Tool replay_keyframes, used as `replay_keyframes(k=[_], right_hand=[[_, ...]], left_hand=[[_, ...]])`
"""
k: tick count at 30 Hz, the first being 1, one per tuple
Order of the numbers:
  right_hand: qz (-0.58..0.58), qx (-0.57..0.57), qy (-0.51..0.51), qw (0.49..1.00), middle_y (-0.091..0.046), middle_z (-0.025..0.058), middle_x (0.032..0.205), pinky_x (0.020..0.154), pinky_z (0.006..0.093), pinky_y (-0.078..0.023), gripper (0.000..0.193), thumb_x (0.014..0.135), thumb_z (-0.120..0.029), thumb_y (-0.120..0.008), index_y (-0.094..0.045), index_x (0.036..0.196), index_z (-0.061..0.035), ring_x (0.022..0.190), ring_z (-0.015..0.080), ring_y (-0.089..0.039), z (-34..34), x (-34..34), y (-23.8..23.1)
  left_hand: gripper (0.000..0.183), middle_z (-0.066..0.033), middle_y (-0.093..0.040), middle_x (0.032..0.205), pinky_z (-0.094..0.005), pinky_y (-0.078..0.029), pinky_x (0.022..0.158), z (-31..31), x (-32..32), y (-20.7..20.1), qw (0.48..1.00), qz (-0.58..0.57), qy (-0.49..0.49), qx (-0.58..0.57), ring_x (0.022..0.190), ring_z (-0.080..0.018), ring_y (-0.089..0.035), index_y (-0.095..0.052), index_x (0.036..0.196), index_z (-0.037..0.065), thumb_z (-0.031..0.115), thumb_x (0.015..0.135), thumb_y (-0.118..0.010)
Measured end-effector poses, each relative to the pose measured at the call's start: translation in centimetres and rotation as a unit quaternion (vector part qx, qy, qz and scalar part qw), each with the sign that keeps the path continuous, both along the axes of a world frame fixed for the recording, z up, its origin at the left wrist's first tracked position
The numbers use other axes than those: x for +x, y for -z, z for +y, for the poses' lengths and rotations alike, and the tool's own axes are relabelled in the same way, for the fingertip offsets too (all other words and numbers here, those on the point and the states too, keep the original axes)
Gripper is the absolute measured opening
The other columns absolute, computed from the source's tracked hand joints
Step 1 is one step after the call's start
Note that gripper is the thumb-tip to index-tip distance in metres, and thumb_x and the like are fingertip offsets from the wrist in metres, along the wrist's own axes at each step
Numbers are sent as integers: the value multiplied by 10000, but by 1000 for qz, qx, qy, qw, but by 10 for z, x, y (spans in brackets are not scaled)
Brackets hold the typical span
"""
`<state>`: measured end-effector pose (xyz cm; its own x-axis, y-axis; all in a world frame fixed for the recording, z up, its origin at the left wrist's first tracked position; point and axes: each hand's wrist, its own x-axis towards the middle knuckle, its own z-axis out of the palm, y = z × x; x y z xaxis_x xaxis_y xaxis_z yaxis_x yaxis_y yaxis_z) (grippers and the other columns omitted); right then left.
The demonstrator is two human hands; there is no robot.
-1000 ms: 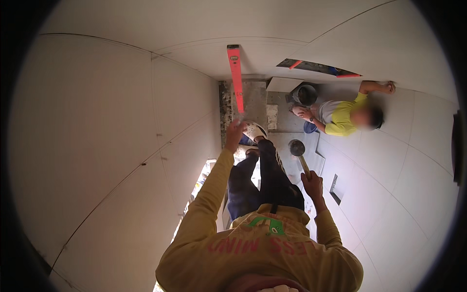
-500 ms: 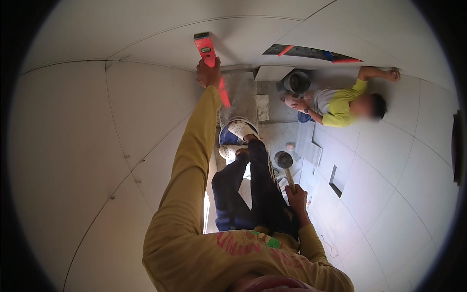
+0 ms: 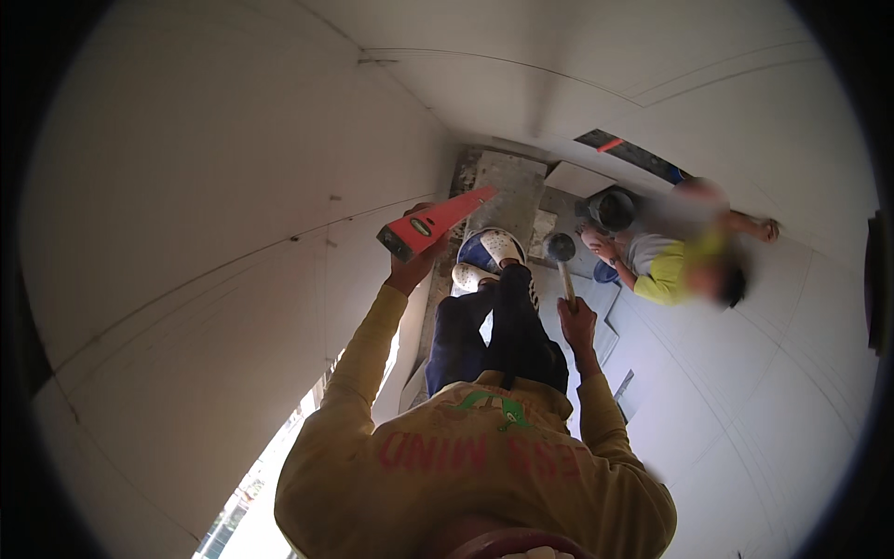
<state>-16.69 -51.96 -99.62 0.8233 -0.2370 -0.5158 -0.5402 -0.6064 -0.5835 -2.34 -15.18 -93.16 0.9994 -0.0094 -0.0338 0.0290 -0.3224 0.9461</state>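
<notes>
Overhead, left hand [image 3: 410,270] grasping red level [image 3: 436,222], right hand [image 3: 579,326] grasping mallet [image 3: 562,253], bucket [image 3: 612,211] contents unclear.

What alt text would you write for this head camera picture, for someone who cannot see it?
Looking down, a person in a yellow top holds a red spirit level against a pale tiled wall with the left hand and a mallet in the right hand. Another person crouches nearby.

Large pale wall tiles [image 3: 186,233] with thin dark joints fill the left side and curve overhead. More pale tiles [image 3: 773,373] cover the right. A bare grey cement patch [image 3: 507,191] lies ahead. Bright daylight enters through a gap [image 3: 270,466] lower left.
</notes>
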Motion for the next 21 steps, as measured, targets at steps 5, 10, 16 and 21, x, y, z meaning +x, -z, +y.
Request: replay_keyframes(k=[5,10,16,21], right_hand=[[-104,-2,-127,986,-651,226,731,641,487,-490,434,906,-425,-682,-650,849,4,710,438,-649,13,66,-18],[-179,-9,-242,954,-656,241,756,668,528,-490,466,915,-448,-660,-644,841,11,757,468,-648,63,130,-67],[-194,60,-314,927,-649,250,747,670,536,-484,441,916,-393,-669,-627,833,38,742,469,-644,120,151,-91],[-186,115,-404,888,-641,253,771,655,512,-484,448,927,-410,-670,-630,886,35,753,475,-636,171,140,-76]], left_hand=[[462,-184,-599,1247,-410,-499,983,33,-50,-256,963,-240,-119,13,1127,-311,-625,-503,1310,1,210,933,-670],[479,-224,-607,1174,-430,-548,877,26,-95,-390,873,-348,-320,-118,1028,-310,-660,-309,1407,-33,199,1026,-486],[377,-199,-608,1020,-358,-553,555,51,-131,-413,801,-440,-406,5,711,-269,-661,-487,1168,-39,317,1044,-482],[335,-202,-629,948,-295,-489,434,77,-192,-522,691,-482,-523,130,594,-239,-633,-477,1199,-53,225,1025,-545]])
